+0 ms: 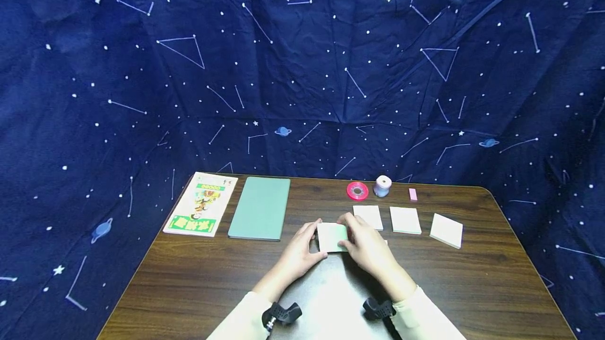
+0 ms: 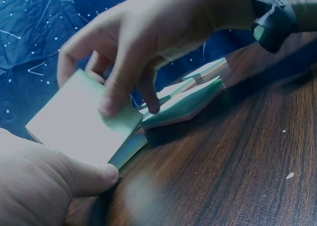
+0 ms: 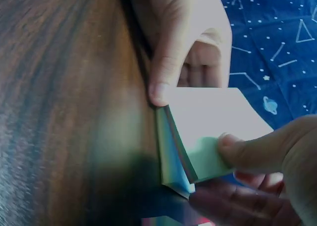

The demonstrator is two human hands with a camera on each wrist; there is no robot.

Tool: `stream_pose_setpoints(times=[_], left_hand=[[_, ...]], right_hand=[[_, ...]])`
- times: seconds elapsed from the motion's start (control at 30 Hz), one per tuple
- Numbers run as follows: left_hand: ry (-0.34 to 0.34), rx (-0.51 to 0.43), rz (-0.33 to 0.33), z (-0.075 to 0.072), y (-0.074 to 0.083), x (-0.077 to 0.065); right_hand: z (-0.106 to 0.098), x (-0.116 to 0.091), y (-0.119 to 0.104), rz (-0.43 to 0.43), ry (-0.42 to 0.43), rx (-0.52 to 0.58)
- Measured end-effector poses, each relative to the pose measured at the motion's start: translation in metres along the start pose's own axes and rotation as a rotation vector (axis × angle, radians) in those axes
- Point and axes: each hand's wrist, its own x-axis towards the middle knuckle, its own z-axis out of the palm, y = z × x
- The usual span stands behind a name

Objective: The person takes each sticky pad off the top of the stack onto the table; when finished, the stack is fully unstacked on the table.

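A square pad of sticky notes (image 1: 331, 237), white on top with a green tint near the right thumb, is tilted between both hands near the middle of the table. My right hand (image 1: 371, 245) pinches its right side, thumb on the top face and fingers behind. With thumb and fingers at opposite ends of the left edge, my left hand (image 1: 299, 255) grips the pad. Under it, at an angle, shows a second sticky-note pad (image 3: 172, 159) with yellow and blue sides. Part of that lower pad is hidden.
Three white-topped pads (image 1: 405, 220) lie right of the hands. Behind them are a red ring-shaped spool (image 1: 357, 191), a white-and-blue spool (image 1: 382, 186) and a small pink block (image 1: 413, 194). Leftward lie a green notebook (image 1: 260, 208) and an illustrated book (image 1: 200, 204).
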Motion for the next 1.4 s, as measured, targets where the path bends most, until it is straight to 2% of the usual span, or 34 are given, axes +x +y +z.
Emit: stream_pose_setpoints(times=[0.13,0.23,0.5,0.63,0.83,0.93,1.03,1.23,1.4], left_hand=[[0.013,0.015,0.023,0.001,0.0,0.001],[0.022,0.011,0.034,0.002,0.0,0.001],[0.038,0.028,-0.001,0.002,0.002,0.001],[0.035,0.064,-0.001,0.003,0.002,0.001],[0.034,0.087,-0.016,0.004,0.005,-0.001],[0.038,0.105,-0.008,0.005,0.005,-0.001],[0.039,0.11,-0.004,0.005,0.005,-0.001],[0.042,0.092,-0.02,0.005,0.006,-0.003],[0.049,0.084,-0.011,0.004,0.006,-0.003]], right_hand=[[-0.01,-0.001,0.003,-0.08,0.052,0.089],[-0.016,-0.003,0.008,-0.109,0.092,0.131],[-0.028,-0.013,0.021,-0.064,0.221,0.221],[-0.034,-0.023,0.031,-0.055,0.299,0.253],[-0.045,-0.043,0.05,-0.165,0.393,0.359],[-0.05,-0.054,0.058,-0.178,0.457,0.387],[-0.053,-0.067,0.067,-0.115,0.514,0.397],[-0.06,-0.092,0.082,0.135,0.567,0.503],[-0.067,-0.107,0.087,0.206,0.616,0.568]])
